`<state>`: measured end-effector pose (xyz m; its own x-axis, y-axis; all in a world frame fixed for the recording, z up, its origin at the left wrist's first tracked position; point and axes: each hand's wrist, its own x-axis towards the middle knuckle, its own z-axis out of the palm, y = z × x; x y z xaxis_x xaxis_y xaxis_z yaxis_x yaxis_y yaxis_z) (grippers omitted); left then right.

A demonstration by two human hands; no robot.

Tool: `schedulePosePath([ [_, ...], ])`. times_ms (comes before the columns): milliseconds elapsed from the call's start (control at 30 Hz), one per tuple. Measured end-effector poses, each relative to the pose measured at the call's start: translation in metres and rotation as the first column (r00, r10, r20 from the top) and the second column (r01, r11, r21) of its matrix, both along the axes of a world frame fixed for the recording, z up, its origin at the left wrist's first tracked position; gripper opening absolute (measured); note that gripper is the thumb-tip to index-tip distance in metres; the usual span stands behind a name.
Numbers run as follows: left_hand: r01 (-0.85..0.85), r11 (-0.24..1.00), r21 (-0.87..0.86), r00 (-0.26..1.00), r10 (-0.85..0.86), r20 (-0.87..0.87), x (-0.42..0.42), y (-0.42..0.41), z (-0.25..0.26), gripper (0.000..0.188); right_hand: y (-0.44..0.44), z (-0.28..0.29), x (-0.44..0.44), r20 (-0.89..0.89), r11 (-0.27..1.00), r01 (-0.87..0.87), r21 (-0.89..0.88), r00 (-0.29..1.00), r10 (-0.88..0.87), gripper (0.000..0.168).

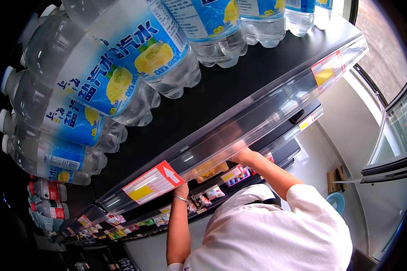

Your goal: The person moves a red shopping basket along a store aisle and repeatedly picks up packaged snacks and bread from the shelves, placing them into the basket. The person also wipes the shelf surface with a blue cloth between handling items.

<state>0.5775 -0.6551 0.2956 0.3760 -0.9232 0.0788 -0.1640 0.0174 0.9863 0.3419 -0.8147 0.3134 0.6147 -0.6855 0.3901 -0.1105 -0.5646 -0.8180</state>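
My left hand [181,190], with a bracelet at the wrist, reaches under the front edge of an upper black shelf [203,98]. A price tag [153,183] hides its fingers. To the right, my right hand [240,154] reaches in below the same shelf and shows partly, blurred, through its clear plastic front rail [278,117]. Orange-yellow packages [212,171] lie between my hands on a lower level. The shelf and rail cover my fingertips, so what either hand holds cannot be made out.
Soda bottles [122,91] with blue lemon labels stand along the upper shelf. Red-labelled bottles [49,200] are at far left. Small snack packets [215,193] fill lower shelves. A dark object [296,116] lies on the shelf below. A blue basin [335,202] and a glass door [391,132] are at right.
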Motion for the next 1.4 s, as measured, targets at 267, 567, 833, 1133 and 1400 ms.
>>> schedulePosePath([
  [267,-0.072,0.997,0.026,0.933,0.076,-0.353,0.002,-0.006,-0.031,0.069,-0.007,0.008,0.012,0.025,0.975,-0.152,0.162,0.988,0.15,0.064],
  [567,-0.134,0.97,0.203,0.946,0.187,-0.266,-0.018,-0.007,-0.024,0.056,-0.008,-0.004,0.007,0.078,0.964,-0.202,0.174,0.978,0.191,0.062],
  [833,-0.186,0.982,0.041,0.928,0.19,-0.322,-0.023,-0.014,-0.035,0.057,-0.011,-0.008,0.014,0.029,0.949,-0.204,0.242,0.979,0.204,0.056],
  [1133,-0.173,0.963,-0.209,0.97,0.129,-0.208,-0.051,0.004,0.003,0.06,0.002,-0.016,-0.001,0.23,0.918,-0.107,0.381,0.973,0.019,0.042],
  [1400,-0.387,0.901,-0.195,0.889,0.421,0.18,-0.077,0.1,0.004,0.068,0.069,0.033,-0.025,0.372,0.926,0.068,0.371,0.903,-0.215,0.027],
])
